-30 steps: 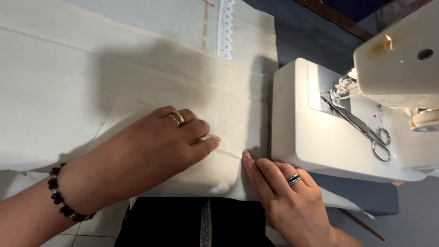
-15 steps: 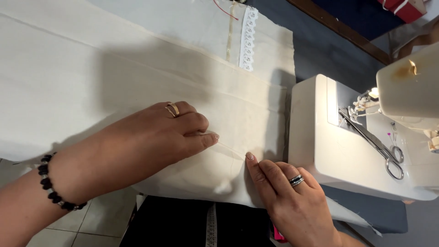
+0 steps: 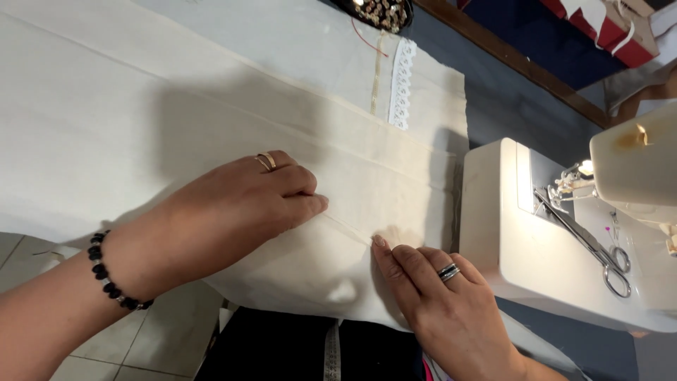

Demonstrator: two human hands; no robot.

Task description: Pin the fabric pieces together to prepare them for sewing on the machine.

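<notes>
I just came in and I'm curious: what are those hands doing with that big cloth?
A person is pressing a fold into a big cream cloth with both hands. The left hand lies flat on it, fingers pointing along the crease. The right hand pushes a fingertip down on the same crease, near the cloth's edge. Beside it stands a white sewing machine with scissors lying on its bed. A strip of white lace lies farther up the cloth.

Left hand (image 3: 233, 212) flat on the cloth (image 3: 141, 120), right hand (image 3: 444, 303) just right of it on the cloth's near edge, sewing machine (image 3: 564, 233) right of the cloth, scissors (image 3: 589, 243) on its bed, lace strip (image 3: 400, 83) behind both hands.
</notes>
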